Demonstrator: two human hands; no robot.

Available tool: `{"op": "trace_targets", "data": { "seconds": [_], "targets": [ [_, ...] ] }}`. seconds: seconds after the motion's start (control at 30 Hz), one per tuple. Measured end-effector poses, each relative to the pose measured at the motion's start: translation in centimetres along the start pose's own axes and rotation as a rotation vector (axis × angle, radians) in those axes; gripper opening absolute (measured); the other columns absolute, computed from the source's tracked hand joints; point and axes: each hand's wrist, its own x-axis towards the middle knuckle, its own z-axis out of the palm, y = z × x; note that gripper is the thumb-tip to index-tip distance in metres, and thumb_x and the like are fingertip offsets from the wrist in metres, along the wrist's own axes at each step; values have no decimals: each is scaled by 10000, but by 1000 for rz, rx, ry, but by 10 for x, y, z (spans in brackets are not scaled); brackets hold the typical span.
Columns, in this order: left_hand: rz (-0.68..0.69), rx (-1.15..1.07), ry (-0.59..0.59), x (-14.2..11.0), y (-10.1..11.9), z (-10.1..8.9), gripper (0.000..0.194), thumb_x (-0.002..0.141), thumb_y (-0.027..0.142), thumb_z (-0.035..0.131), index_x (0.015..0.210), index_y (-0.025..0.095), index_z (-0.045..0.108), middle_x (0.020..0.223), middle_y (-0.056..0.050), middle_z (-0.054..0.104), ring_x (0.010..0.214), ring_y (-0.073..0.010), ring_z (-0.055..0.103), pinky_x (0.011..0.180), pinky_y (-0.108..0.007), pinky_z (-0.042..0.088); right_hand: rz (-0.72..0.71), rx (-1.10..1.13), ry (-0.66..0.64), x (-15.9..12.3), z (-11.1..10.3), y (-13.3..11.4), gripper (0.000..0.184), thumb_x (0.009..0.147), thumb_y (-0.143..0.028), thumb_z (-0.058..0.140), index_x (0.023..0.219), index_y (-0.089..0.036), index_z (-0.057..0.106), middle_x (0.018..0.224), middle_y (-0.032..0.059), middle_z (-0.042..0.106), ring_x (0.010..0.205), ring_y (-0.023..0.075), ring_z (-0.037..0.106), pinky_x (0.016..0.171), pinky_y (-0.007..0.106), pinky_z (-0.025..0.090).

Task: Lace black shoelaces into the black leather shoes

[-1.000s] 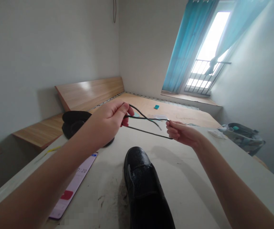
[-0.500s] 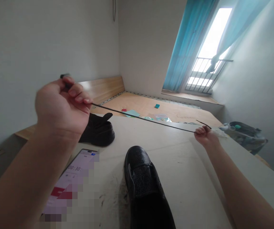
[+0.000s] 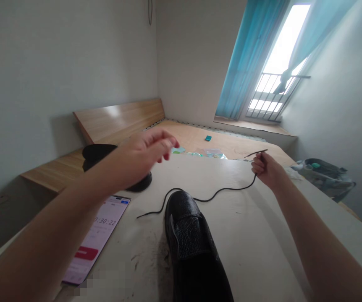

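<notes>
A thin black shoelace (image 3: 223, 192) runs in loose curves over the white tabletop and behind the toe of a black leather shoe (image 3: 190, 235). My right hand (image 3: 265, 167) is closed around the lace near one end, and a short tip sticks out above the fist. The lace's other end rests on the table left of the shoe. My left hand (image 3: 149, 152) hovers above the table with fingers loosely bent and nothing visible in them. Behind that hand and forearm, partly hidden, stands the second black shoe (image 3: 97, 153).
A phone (image 3: 100, 235) with a running timer lies under my left forearm. Beyond the white table (image 3: 240, 239) is a wooden board (image 3: 240, 144) with small packets (image 3: 214, 153) and a teal piece (image 3: 208, 138). A grey bag (image 3: 326, 176) stands at the right.
My left hand has let go of the lace and moved right and down. The lace, taut before, now lies slack on the table. My right hand keeps its hold, slightly higher.
</notes>
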Motion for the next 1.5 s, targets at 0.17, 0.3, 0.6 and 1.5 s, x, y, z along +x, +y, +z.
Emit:
{"op": "trace_targets", "data": {
  "seconds": [0.17, 0.3, 0.6, 1.5],
  "targets": [
    [139, 314, -301, -18, -5, 26, 564, 956, 444, 416, 1480, 249, 341, 1477, -56, 461, 1262, -208, 485, 1024, -354, 376, 52, -324, -547, -52, 85, -48, 293, 878, -409, 656, 846, -119, 693, 508, -84, 359, 444, 57, 289, 413, 200, 223],
    [83, 411, -435, -24, 0, 30, 453, 966, 464, 395, 1324, 243, 562, 1347, -48, 601, 1237, -240, 516, 1025, -368, 363, 13, -547, -789, -93, 130, -71, 280, 864, -414, 651, 782, -158, 729, 560, -58, 385, 523, 84, 319, 471, 233, 234],
    [-63, 115, -662, -20, 2, 35, 458, 921, 578, 430, 884, 199, 686, 819, -2, 665, 718, -163, 580, 635, -261, 392, -291, -821, -703, -101, 137, -78, 377, 916, -465, 483, 711, -194, 645, 561, -39, 399, 556, 123, 389, 518, 272, 311],
    [11, 425, -629, -26, -4, 39, 271, 865, 361, 528, 692, 203, 664, 544, 48, 515, 517, -97, 434, 475, -260, 266, 14, -775, -936, -121, 150, -64, 265, 974, -408, 454, 1033, -200, 606, 729, -30, 499, 627, 110, 398, 551, 240, 346]
  ]
}}
